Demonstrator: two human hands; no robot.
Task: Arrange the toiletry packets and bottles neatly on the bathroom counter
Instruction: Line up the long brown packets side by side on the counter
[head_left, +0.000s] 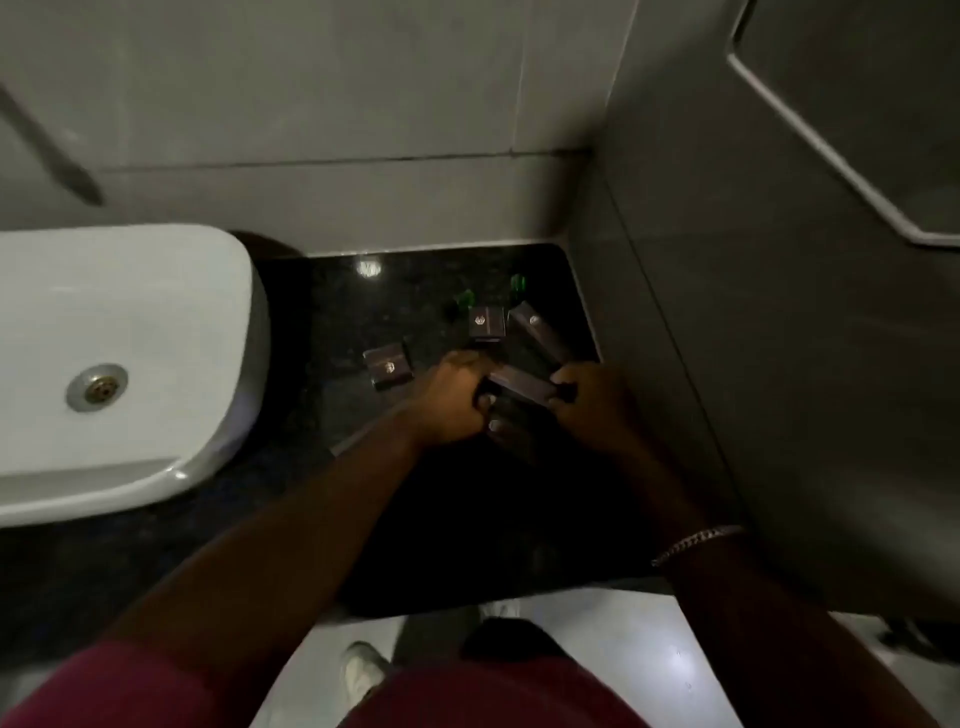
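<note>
Both hands, left hand and right hand, fingers closed on one long brown packet above the dark desk. Risk: dim light; lowering it could topple the green-capped bottles behind.

Dim bathroom, grey tiled wall at 12 o'clock, white basin at 9, pale floor at 6, dark polished surface

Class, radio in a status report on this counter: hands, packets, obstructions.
Left hand and right hand both shut on one long dark packet. Three packets and two green-capped bottles loose behind. Sink left, clear of work.
</note>
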